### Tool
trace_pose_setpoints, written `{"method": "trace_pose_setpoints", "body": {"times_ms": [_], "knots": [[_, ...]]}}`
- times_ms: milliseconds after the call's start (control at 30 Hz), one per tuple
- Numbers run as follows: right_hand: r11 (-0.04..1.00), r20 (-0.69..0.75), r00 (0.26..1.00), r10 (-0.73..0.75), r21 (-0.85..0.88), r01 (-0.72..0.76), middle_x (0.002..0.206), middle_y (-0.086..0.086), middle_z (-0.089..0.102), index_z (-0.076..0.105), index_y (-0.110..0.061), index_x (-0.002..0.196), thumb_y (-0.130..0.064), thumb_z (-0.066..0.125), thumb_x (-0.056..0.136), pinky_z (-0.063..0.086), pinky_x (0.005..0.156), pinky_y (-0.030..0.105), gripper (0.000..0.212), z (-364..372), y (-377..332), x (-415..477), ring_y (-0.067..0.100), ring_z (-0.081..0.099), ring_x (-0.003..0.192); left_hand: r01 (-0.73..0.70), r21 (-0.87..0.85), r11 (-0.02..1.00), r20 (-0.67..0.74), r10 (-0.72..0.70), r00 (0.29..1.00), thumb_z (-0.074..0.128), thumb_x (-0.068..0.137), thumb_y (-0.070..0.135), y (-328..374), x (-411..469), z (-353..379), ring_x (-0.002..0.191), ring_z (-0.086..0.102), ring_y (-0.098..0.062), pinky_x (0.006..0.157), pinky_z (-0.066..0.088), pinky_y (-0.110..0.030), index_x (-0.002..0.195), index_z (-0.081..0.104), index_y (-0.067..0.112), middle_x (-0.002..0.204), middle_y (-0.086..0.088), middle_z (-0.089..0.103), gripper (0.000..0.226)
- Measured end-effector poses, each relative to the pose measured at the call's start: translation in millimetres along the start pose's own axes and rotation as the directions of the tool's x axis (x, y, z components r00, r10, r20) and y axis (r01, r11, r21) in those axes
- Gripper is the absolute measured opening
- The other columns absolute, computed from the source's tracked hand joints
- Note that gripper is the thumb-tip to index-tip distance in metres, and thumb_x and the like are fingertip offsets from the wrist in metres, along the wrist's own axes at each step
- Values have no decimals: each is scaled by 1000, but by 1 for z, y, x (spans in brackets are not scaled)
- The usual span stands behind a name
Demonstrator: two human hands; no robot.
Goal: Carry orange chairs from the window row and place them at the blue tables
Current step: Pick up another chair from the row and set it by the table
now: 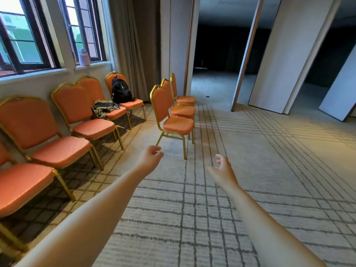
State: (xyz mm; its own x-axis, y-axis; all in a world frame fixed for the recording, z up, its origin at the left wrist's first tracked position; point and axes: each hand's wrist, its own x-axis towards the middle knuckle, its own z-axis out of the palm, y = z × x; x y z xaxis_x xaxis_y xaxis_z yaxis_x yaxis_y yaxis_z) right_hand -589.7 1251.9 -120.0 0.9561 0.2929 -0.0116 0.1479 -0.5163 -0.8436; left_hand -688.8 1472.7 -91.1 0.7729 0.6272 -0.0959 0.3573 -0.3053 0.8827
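Observation:
Several orange chairs with gold frames line the wall under the windows on the left; the nearest full one (44, 139) faces right. Three more orange chairs stand in a row out on the carpet, the closest (171, 120) just beyond my hands. My left hand (151, 156) reaches forward, fingers loosely curled and holding nothing, a short way in front of that chair's front leg. My right hand (222, 169) is stretched out too, fingers apart and empty. No blue table is in view.
A black backpack (121, 90) sits on the far window chair and a bundle of clothing (104, 107) on the chair beside it. A bottle (84, 57) stands on the sill. White folding partitions (289, 60) and a dark doorway lie ahead; patterned carpet (250, 160) spreads right.

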Motion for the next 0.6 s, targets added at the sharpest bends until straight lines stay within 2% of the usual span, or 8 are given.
{"method": "trace_pose_setpoints", "body": {"times_ms": [100, 300, 500, 533, 600], "knots": [[1000, 2, 1000, 4, -5, -4, 147, 4, 39, 31, -23, 148, -36, 62, 86, 41, 88, 32, 71, 7, -17, 98, 20, 49, 124, 17, 38, 999, -12, -17, 1000, 56, 93, 30, 19, 94, 12, 103, 59, -16, 90, 48, -32, 131, 53, 18, 120, -3, 59, 40], [999, 13, 1000, -6, -32, 6, 149, 5, 40, 32, -21, 148, -33, 62, 88, 41, 97, 35, 68, 34, -44, 259, 21, 47, 128, 74, 9, 997, -33, -74, 997, 56, 94, 27, 35, 240, 22, 109, 58, -18, 94, 47, -34, 132, 52, 15, 124, -5, 59, 41], [998, 41, 999, 15, -61, -13, 150, 4, 40, 32, -22, 148, -33, 63, 87, 37, 88, 28, 69, 76, -57, 394, 20, 50, 126, 90, 10, 996, -38, -89, 995, 56, 93, 29, 38, 389, 28, 101, 60, -16, 90, 49, -33, 132, 52, 17, 120, -3, 59, 41], [997, 38, 999, 14, -71, -12, 149, 5, 40, 32, -22, 148, -33, 63, 87, 37, 88, 28, 70, 86, -60, 422, 20, 50, 125, 87, 15, 996, -40, -86, 995, 56, 93, 29, 39, 419, 29, 100, 60, -15, 87, 50, -32, 132, 52, 17, 121, -3, 59, 42], [998, 22, 1000, 13, -69, -12, 149, 6, 41, 32, -21, 149, -34, 64, 87, 38, 88, 28, 71, 107, -69, 480, 20, 51, 124, 79, 14, 997, -41, -79, 996, 56, 93, 30, 43, 482, 31, 93, 60, -12, 72, 49, -25, 133, 51, 18, 122, -3, 59, 43]]}}
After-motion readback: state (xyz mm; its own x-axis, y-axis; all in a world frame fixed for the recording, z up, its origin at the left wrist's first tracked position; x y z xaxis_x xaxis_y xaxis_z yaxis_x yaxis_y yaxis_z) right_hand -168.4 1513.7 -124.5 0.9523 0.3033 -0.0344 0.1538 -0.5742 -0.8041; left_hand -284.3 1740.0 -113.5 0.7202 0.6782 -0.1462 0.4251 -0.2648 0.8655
